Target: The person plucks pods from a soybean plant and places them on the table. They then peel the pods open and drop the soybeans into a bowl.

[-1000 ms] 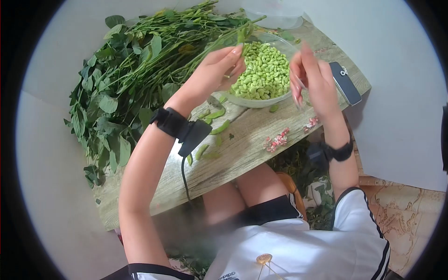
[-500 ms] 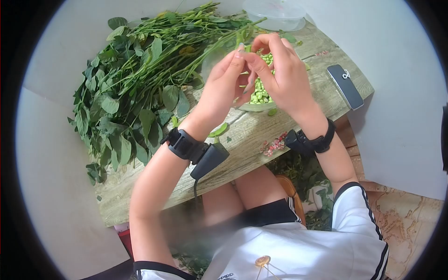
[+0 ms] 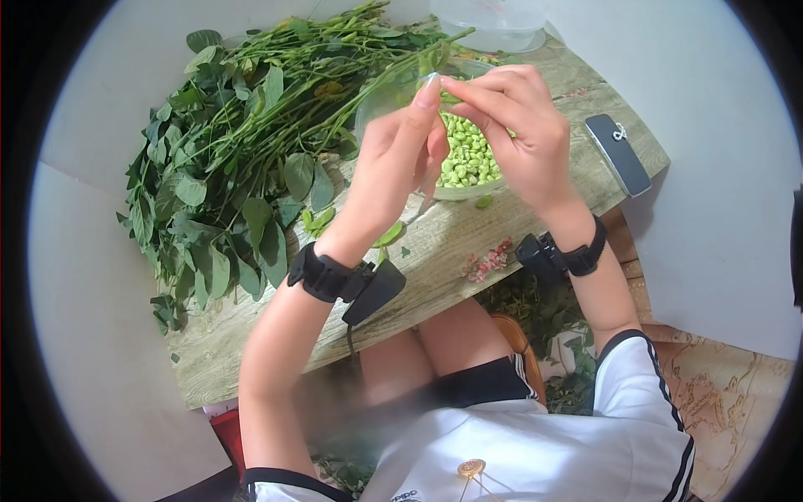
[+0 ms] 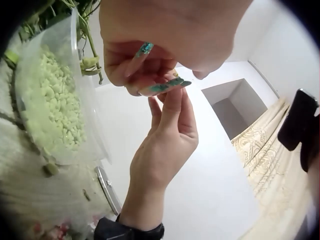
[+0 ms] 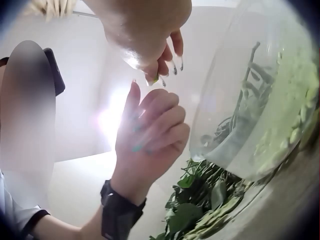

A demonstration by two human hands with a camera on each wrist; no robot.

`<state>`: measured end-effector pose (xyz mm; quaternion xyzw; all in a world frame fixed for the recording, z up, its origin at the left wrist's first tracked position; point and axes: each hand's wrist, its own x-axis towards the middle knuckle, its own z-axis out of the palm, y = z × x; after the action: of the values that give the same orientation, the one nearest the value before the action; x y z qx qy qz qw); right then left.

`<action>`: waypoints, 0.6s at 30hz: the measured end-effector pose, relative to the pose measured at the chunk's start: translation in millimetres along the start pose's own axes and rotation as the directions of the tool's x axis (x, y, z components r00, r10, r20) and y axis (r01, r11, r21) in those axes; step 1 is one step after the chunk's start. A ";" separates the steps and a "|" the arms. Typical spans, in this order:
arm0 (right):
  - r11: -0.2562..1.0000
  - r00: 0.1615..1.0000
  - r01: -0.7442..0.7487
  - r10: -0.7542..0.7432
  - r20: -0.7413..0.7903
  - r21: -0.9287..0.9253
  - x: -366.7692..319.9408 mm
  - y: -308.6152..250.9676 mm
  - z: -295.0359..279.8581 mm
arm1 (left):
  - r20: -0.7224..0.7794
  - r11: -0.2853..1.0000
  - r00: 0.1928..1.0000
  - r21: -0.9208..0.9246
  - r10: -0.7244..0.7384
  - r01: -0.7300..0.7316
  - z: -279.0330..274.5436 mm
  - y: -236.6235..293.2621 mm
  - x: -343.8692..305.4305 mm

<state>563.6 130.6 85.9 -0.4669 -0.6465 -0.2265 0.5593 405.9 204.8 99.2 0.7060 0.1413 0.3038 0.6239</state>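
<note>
In the head view my left hand and right hand meet at the fingertips above the bowl of shelled green beans. The right wrist view shows my right hand pinching a small green piece; below it the left hand has curled fingers and a raised thumb. Whether the left fingers hold anything is hidden. From the left wrist, the right fingers reach up to the left hand's green-painted nails. Green pods lie on the table beside the left forearm.
A heap of leafy bean stalks covers the table's left side. Beyond the bowl is a clear plastic container. A phone lies near the right edge, and red-and-white bits lie at the front edge of the table.
My right hand has come in from the right of the bowl to meet the left hand. Since half a second ago, its fingers have drawn closer together and the left thumb has straightened upward.
</note>
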 end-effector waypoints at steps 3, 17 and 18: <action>0.996 0.998 0.063 -0.063 0.005 0.063 -2.1 0.8 2.1 | 0.095 0.993 0.990 -0.044 -0.103 0.107 -2.5 13.2 -0.1; 0.977 0.956 0.212 -0.200 0.216 -0.034 2.0 13.0 9.4 | 0.153 0.965 0.952 0.035 -0.263 0.261 -18.1 16.5 2.6; 0.976 0.955 0.214 -0.202 0.219 -0.030 1.9 16.3 12.0 | 0.136 0.965 0.959 -0.044 -0.250 0.258 -15.0 15.4 2.5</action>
<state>571.5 148.6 80.6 -0.4328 -0.7423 -0.2495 0.4465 396.1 215.4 115.3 0.6807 0.1807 0.1788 0.6870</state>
